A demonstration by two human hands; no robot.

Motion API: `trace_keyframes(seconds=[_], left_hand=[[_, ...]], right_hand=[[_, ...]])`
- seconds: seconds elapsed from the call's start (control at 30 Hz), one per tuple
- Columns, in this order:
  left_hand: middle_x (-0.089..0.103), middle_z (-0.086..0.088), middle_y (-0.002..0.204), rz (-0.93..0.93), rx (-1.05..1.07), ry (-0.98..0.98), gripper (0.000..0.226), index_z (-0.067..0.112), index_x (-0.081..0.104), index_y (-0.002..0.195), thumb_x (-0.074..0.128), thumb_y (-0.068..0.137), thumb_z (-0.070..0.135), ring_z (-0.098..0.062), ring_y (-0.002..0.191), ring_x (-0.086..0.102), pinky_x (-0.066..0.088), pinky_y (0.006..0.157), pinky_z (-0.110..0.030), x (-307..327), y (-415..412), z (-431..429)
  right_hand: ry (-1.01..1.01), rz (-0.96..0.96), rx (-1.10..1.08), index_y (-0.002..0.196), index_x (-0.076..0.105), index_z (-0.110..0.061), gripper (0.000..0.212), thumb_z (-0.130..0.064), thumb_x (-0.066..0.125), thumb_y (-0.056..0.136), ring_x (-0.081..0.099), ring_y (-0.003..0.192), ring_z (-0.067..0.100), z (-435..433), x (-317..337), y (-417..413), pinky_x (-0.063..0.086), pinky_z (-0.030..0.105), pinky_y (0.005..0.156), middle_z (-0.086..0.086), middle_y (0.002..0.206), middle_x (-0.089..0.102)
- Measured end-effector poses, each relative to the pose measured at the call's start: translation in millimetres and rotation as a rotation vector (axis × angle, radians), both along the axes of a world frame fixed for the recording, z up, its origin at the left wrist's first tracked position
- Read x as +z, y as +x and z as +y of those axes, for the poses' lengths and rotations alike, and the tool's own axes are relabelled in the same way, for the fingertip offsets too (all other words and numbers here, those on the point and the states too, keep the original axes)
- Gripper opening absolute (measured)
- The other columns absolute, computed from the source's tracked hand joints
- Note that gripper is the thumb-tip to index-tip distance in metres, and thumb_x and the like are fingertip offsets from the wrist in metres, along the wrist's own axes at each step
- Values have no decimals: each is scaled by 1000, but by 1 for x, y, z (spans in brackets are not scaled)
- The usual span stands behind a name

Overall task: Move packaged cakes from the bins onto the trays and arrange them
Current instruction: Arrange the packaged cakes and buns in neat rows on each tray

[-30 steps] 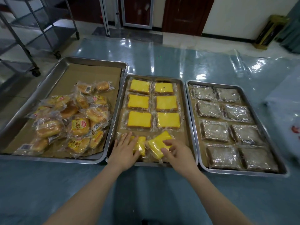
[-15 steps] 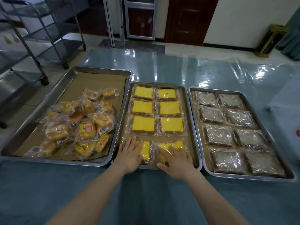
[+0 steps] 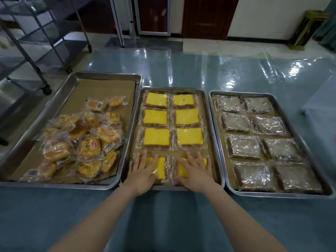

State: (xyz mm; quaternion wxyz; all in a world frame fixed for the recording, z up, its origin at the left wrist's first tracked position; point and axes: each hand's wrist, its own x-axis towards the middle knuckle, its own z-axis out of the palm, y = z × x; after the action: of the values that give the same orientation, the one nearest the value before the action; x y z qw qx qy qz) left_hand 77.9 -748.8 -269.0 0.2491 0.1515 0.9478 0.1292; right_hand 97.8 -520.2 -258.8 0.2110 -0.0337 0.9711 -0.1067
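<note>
The middle steel tray (image 3: 207, 113) holds wrapped yellow cakes in two columns, several rows deep. My left hand (image 3: 142, 171) lies flat, fingers spread, pressing on the front-left yellow cake (image 3: 161, 169). My right hand (image 3: 195, 172) lies flat the same way on the front-right yellow cake (image 3: 204, 161). Both cakes lie level in the nearest row, mostly covered by my hands.
A large left tray (image 3: 54, 106) lined with brown paper carries a loose heap of wrapped round buns (image 3: 85, 140). The right tray (image 3: 221, 160) is filled with dark wrapped cakes (image 3: 243, 146) in neat rows. Metal racks on wheels (image 3: 41, 42) stand at the back left.
The two front yellow cakes, tilted and pinched a second ago, now lie flat in the front row. Both hands have flattened onto them.
</note>
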Motion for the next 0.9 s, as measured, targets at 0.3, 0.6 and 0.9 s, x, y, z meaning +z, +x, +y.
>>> trace_keyframes(seconds=[0.3,0.6,0.9], left_hand=[[-43,6,143,72,-27,-31,66,49,-30,132,23,94,60,-19,128,-45,-25,105,-41,6,7,-1],[-37,7,147,201,1,-15,70,51,-25,134,31,93,60,-17,132,-40,-16,111,-41,16,-47,32],[-34,1,149,196,-23,-197,66,54,-32,131,10,84,74,-31,134,-35,-16,110,-54,0,-66,37]], right_hand=[[-96,107,-89,145,18,-50,74,-68,51,80,-18,145,32,2,5,3,-17,60,107,-10,161,1],[-168,319,-81,149,23,-37,59,-48,45,95,-18,145,22,11,9,-58,-6,45,116,-4,161,1],[0,82,152,128,-35,-60,69,-81,6,77,-51,124,35,27,-12,-78,-27,58,105,-1,151,-37]])
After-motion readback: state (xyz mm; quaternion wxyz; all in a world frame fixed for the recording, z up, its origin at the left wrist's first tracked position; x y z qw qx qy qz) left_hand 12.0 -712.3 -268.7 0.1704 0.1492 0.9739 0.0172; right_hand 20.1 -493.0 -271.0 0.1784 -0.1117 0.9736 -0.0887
